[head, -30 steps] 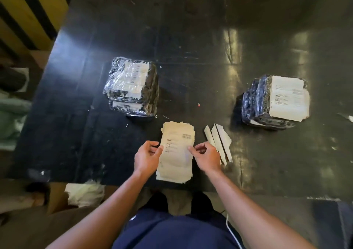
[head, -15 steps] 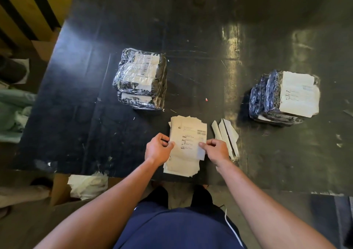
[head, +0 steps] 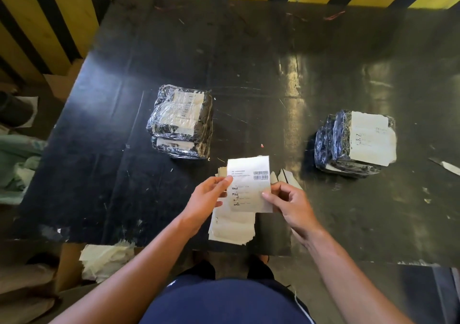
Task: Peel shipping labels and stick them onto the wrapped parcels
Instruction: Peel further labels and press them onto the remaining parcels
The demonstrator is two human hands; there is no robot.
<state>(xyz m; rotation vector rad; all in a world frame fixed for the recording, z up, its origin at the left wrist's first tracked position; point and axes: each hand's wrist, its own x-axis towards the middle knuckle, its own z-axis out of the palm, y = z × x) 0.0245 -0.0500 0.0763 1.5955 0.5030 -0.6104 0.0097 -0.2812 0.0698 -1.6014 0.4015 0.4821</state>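
White label [head: 249,186] between both hands

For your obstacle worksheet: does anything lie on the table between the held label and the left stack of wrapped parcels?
Nothing visible does. The white barcoded label, pinched by the left hand and right hand, faces bare black tabletop before the plastic-wrapped parcel stack.

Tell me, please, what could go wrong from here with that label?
1. Both hands, left and right, pinch the label by its edges; once peeled, it may curl and stick to itself.
2. The left parcels have crinkled, glossy wrap, so the label may wrinkle.
3. The right stack already shows a label; double-labelling is possible.
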